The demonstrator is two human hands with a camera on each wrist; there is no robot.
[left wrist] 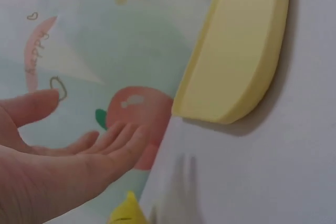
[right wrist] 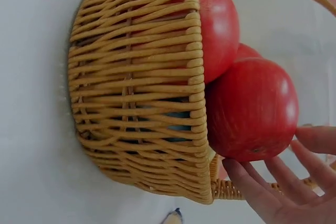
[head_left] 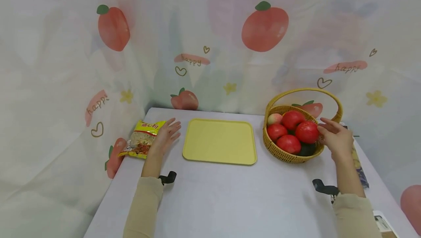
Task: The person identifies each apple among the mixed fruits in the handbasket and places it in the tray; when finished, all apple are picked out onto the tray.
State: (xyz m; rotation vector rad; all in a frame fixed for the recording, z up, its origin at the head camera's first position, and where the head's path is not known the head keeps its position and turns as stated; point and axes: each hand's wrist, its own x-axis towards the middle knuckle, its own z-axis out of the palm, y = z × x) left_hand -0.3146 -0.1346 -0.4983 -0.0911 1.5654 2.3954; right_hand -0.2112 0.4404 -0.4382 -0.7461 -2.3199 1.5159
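In the head view my right hand (head_left: 338,137) is at the right side of a yellow wicker basket (head_left: 283,154). Its fingertips touch a red apple (head_left: 307,132) on top of the pile; the right wrist view shows the thumb (right wrist: 315,139) and fingers at one end of this apple, not wrapped round it. Below and beside it lie several more red apples (head_left: 288,144), a pale pink peach-like fruit (head_left: 275,119) and a dark green item (head_left: 307,149). My left hand (head_left: 165,135) hovers between a yellow food packet (head_left: 142,139) and a yellow tray (head_left: 218,141), fingers extended, holding nothing.
The basket's tall handle (head_left: 302,89) arches over the fruit. Behind the right forearm, a dark printed packet (head_left: 360,168) is partly hidden. A white-edged object (head_left: 382,223) lies near the right front corner. Patterned cloth walls (head_left: 227,66) stand behind the white table (head_left: 230,201).
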